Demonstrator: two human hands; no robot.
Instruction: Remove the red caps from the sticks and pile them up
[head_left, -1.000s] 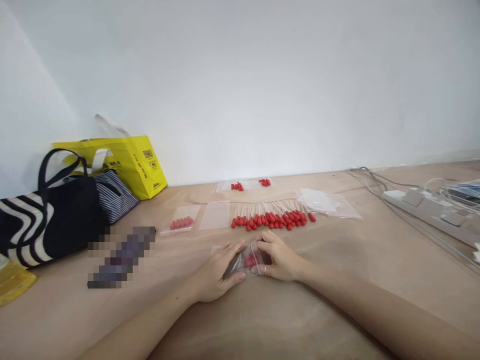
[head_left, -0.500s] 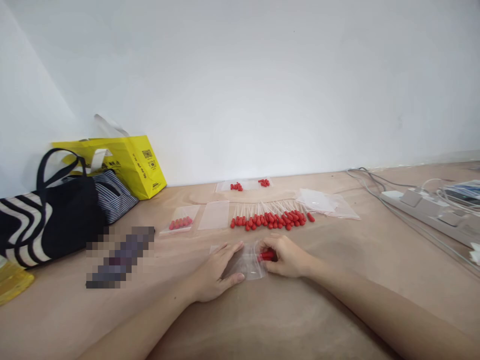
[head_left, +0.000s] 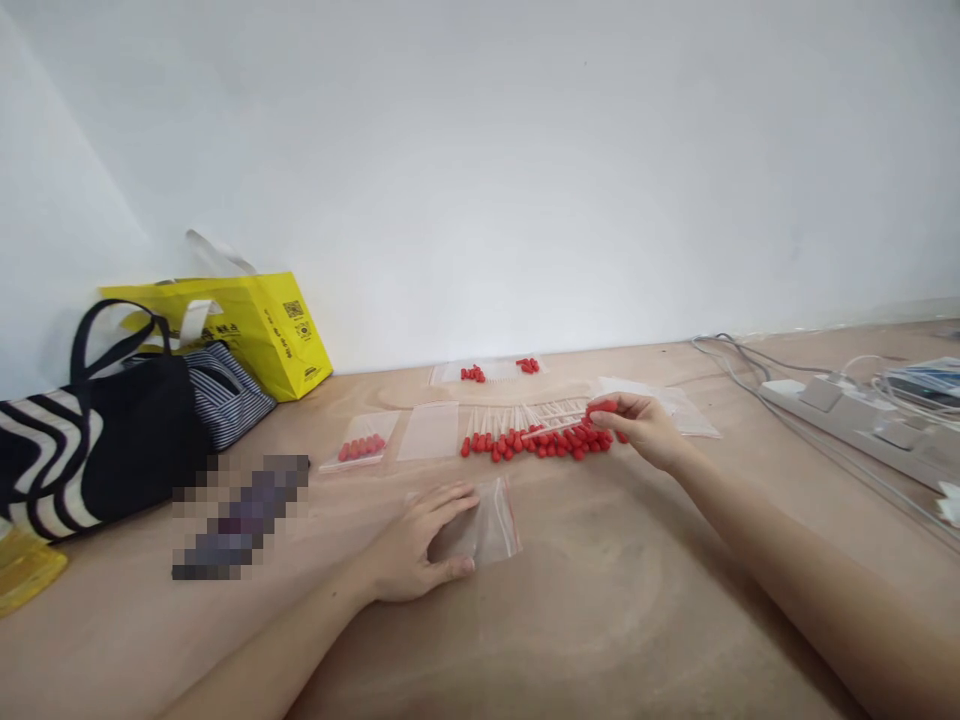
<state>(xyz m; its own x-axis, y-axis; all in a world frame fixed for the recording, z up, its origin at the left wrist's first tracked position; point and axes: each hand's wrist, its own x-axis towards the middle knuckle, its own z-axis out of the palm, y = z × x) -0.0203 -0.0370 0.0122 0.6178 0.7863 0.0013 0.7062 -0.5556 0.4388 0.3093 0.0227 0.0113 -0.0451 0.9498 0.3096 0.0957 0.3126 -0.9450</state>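
Right hand (head_left: 643, 424), closed in a pinch on red-headed sticks (head_left: 602, 407); loose pile (head_left: 517, 442), unbagged, just below and left of that grip; left hand (head_left: 416, 540), spread flat over a clear bag (head_left: 493, 525), no sticks showing inside; beyond the left hand, a stick-filled bag (head_left: 362, 447), apparently complete.

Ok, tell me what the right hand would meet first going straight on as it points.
Probably the row of red-tipped sticks on the table, just ahead of the right hand; its height is unclear, so it might pass over them.
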